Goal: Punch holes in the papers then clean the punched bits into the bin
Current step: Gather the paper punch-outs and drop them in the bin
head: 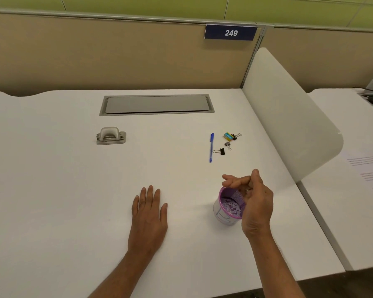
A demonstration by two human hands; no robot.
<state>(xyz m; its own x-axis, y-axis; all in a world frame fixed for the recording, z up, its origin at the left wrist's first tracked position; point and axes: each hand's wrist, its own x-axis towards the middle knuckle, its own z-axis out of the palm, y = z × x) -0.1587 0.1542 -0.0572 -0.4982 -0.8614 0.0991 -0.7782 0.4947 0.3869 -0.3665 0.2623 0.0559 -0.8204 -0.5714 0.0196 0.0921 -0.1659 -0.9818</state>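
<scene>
1. The right hand (251,196) has loosely curled fingers just above the bin (222,215); I cannot tell if they hold anything.
2. The left hand (149,209) lies flat, fingers straight.
3. Punched bits (232,206) lie under the right fingers, so cleaning looks nearly done.

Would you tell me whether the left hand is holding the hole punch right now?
No, the left hand lies flat on the desk, and the hole punch stands apart, farther back.

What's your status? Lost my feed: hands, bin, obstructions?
Left hand flat on desk, open. Right hand cupped over purple bin. Bin holds paper bits. Hole punch, pen well clear.
</scene>
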